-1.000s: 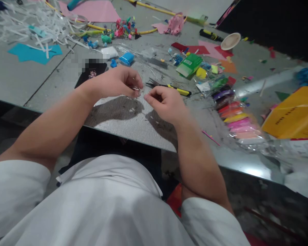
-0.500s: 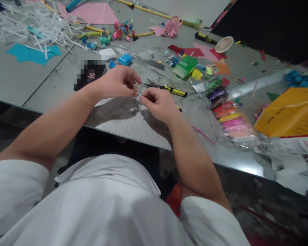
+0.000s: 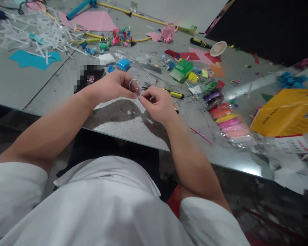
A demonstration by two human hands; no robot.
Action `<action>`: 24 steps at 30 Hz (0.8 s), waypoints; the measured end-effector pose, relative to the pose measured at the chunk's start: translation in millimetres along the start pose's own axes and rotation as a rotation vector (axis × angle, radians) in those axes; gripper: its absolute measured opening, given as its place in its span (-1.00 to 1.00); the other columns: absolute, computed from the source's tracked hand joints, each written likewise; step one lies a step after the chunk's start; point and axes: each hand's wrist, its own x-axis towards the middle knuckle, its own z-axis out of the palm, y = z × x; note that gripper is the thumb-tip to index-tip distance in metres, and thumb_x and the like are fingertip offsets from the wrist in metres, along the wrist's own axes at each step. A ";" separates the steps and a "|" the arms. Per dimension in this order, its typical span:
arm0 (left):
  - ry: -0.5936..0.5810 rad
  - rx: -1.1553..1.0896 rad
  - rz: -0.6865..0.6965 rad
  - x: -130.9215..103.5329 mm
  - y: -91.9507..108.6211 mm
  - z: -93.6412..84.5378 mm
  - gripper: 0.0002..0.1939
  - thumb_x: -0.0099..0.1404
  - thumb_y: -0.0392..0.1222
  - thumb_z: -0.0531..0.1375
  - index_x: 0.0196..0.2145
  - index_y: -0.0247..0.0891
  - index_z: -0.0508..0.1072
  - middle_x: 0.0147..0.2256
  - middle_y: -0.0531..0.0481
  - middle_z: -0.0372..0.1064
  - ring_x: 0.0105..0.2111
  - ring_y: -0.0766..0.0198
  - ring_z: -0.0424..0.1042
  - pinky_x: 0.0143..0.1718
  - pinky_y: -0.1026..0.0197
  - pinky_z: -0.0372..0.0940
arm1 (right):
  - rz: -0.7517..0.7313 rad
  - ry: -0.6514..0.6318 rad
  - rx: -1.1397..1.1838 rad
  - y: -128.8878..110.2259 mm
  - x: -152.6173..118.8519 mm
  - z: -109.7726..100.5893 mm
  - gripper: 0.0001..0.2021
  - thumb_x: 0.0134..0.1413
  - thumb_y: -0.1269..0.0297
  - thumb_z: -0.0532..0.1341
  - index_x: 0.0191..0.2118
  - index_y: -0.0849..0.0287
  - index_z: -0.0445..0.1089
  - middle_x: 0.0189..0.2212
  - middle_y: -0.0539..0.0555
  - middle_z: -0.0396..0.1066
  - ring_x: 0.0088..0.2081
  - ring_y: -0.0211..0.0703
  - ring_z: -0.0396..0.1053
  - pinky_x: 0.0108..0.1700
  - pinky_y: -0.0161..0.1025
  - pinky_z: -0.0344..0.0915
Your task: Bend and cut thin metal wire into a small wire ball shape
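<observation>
A small ring of thin, silvery twisted wire (image 3: 135, 87) is held above the table's near edge. My left hand (image 3: 110, 87) pinches its lower side between thumb and fingers, with the loop standing up in front of the fingertips. My right hand (image 3: 157, 104) has its thumb and forefinger pinched at the same low spot, almost touching the left fingertips; the wire end there is too fine to make out. Just behind the right hand lies a hand tool with black-and-yellow handles (image 3: 176, 94), partly covered. A dark, partly pixelated phone-like object (image 3: 92, 77) rests beyond my left wrist.
Wrapped clay packs in several colours (image 3: 231, 124) and a yellow package (image 3: 284, 112) lie right. White paper strips (image 3: 41, 32) heap at far left. A blue clay pack (image 3: 123, 64), a green packet (image 3: 181, 70) and a pink stick (image 3: 201, 136) lie around. The table's glass edge (image 3: 113, 136) runs before me.
The wire ring now shows clearly as a round loop at the left fingertips; before, it was blurred. Both hands stay close together, and the view has shifted slightly.
</observation>
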 end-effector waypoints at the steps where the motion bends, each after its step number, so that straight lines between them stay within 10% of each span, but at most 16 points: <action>1: -0.001 0.007 0.002 0.3 -1.0 0.0 -0.68 0.24 -0.13 0.78 -0.23 -0.18 0.76 -0.31 0.03 0.69 -0.21 0.17 0.68 -0.08 0.12 0.59 | -0.001 0.012 0.006 0.1 0.2 0.9 -0.68 0.46 0.22 0.50 -0.33 -0.09 0.42 -0.23 0.04 0.54 -0.13 0.03 0.37 0.10 0.06 0.39; 12: -0.080 -0.184 -0.114 -2.7 1.7 -1.3 -0.64 0.27 -0.19 0.76 -0.24 -0.16 0.67 -0.35 0.05 0.63 -0.32 0.26 0.63 -0.20 0.14 0.53 | 0.085 -0.005 0.082 -2.4 -0.5 1.3 -0.56 0.45 -0.21 0.59 -0.29 -0.11 0.50 -0.27 0.01 0.58 -0.16 0.00 0.35 0.02 0.04 0.41; 24: 0.063 -0.090 0.046 0.6 3.3 14.3 -0.56 0.38 -0.10 0.78 -0.20 -0.12 0.58 -0.35 0.07 0.60 -0.28 0.23 0.65 -0.10 0.09 0.61 | 0.144 0.016 0.118 -3.9 -3.2 4.8 -0.75 0.39 0.04 0.57 -0.27 -0.08 0.57 -0.30 0.00 0.62 -0.21 -0.02 0.41 -0.05 0.03 0.39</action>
